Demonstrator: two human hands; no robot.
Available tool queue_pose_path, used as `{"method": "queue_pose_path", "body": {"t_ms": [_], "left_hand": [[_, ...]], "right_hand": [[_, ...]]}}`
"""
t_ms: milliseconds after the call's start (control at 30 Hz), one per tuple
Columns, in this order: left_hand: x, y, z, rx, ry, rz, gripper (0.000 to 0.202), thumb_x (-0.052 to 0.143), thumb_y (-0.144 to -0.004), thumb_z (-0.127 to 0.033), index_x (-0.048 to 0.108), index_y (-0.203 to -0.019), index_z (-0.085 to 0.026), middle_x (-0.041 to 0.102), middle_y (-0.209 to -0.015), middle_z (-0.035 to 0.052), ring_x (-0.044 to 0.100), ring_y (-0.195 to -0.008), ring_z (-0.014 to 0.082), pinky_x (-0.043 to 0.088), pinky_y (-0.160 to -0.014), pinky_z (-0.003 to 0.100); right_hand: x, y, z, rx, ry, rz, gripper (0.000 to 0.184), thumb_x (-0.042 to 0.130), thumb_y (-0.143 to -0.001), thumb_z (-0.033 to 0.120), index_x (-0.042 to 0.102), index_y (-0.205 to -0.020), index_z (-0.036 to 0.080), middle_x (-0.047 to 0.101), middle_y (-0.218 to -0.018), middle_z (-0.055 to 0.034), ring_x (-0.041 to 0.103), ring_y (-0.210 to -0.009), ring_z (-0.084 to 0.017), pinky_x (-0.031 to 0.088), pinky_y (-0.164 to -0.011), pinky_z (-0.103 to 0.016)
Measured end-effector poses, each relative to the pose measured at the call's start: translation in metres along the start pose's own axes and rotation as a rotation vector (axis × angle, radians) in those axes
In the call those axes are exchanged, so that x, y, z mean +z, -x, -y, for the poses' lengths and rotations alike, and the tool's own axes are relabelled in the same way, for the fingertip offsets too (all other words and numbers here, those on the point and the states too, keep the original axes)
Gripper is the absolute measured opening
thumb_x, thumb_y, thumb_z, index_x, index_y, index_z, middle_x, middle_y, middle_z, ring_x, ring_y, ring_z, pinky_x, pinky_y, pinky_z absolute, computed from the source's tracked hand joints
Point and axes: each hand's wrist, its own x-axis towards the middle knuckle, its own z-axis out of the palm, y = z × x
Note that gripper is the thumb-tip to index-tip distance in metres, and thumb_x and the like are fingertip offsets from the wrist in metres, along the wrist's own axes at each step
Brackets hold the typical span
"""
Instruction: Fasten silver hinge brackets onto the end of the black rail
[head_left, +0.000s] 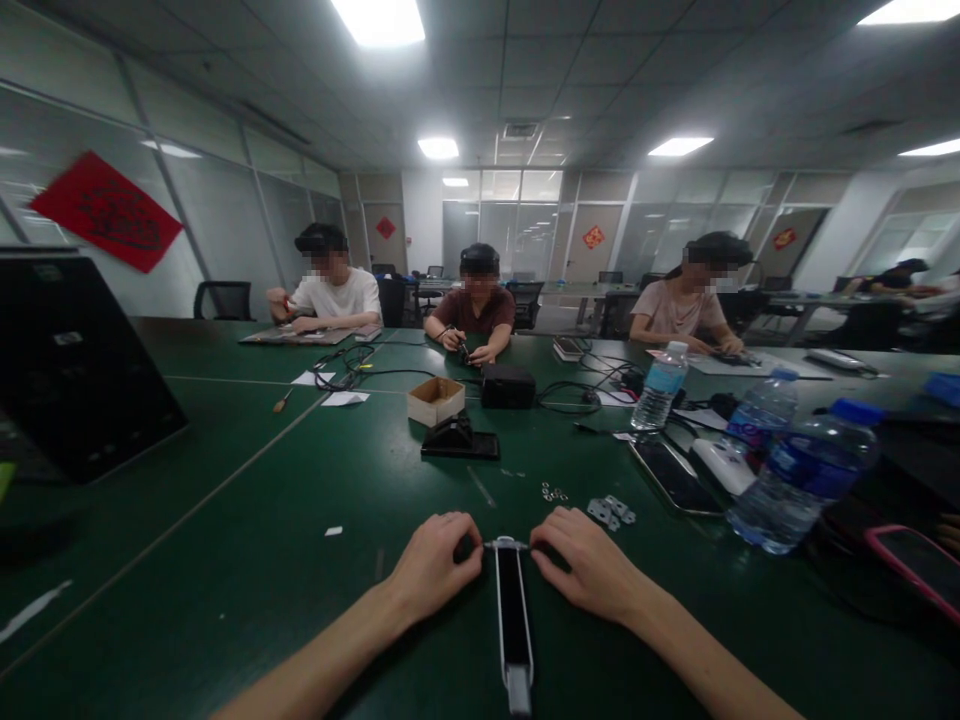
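Observation:
A long narrow black bar with silver edges lies on the green table, pointing away from me. My left hand is curled, its fingers pinching at the left of the bar's far end. My right hand is curled too, fingers pinched at the right of that same end. What the fingertips hold there is too small to make out. Small metal washers and small metal brackets lie just beyond my right hand.
A black stand, cardboard box and black box sit mid-table. Water bottles, phones and cables are at right. A dark laptop stands at left. Three people work across the table.

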Motion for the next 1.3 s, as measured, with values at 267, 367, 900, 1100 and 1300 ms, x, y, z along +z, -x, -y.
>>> {"method": "queue_pose_path", "body": {"t_ms": [267,367,900,1100,1300], "left_hand": [[-0.001,-0.001,0.001,-0.006,0.015,0.015,0.011,0.055,-0.085,-0.02,0.061,-0.094,-0.019,0.063,-0.088,0.0004,0.057,-0.076,0.0161,0.043,-0.071,0.027],[0.0,-0.001,0.003,0.021,0.036,0.006,0.011,0.054,-0.086,-0.021,0.063,-0.093,-0.02,0.063,-0.087,0.0002,0.057,-0.075,0.0159,0.043,-0.071,0.026],[-0.001,-0.008,0.002,-0.001,0.109,0.088,0.016,0.054,-0.088,-0.027,0.065,-0.099,-0.022,0.067,-0.088,-0.001,0.058,-0.073,0.0159,0.042,-0.066,0.024],[-0.001,-0.01,-0.002,-0.012,0.108,0.094,0.019,0.052,-0.088,-0.029,0.066,-0.098,-0.02,0.066,-0.084,-0.0003,0.056,-0.068,0.0155,0.041,-0.063,0.023],[0.001,-0.01,0.0,-0.036,0.068,0.082,0.02,0.053,-0.088,-0.032,0.067,-0.096,-0.02,0.066,-0.081,0.0,0.056,-0.068,0.0158,0.041,-0.064,0.023]], "right_hand": [[0.005,0.0,0.0,-0.06,0.025,-0.054,0.013,0.05,-0.087,0.015,0.061,-0.091,0.019,0.063,-0.087,-0.0046,0.055,-0.076,-0.017,0.042,-0.067,-0.03],[0.006,0.0,0.001,-0.052,0.051,-0.056,0.012,0.051,-0.086,0.014,0.061,-0.09,0.019,0.063,-0.087,-0.0047,0.055,-0.077,-0.017,0.042,-0.069,-0.031],[0.004,-0.002,0.004,-0.036,0.107,-0.051,0.01,0.053,-0.085,0.015,0.061,-0.091,0.017,0.063,-0.087,-0.0037,0.055,-0.08,-0.017,0.042,-0.073,-0.03],[0.005,-0.002,0.003,-0.041,0.131,-0.038,0.01,0.053,-0.086,0.016,0.061,-0.092,0.017,0.063,-0.087,-0.0037,0.055,-0.082,-0.017,0.041,-0.076,-0.03],[0.003,-0.003,0.005,-0.028,0.117,-0.003,0.012,0.052,-0.087,0.016,0.062,-0.093,0.016,0.063,-0.09,-0.0047,0.055,-0.082,-0.017,0.042,-0.077,-0.031]]}}
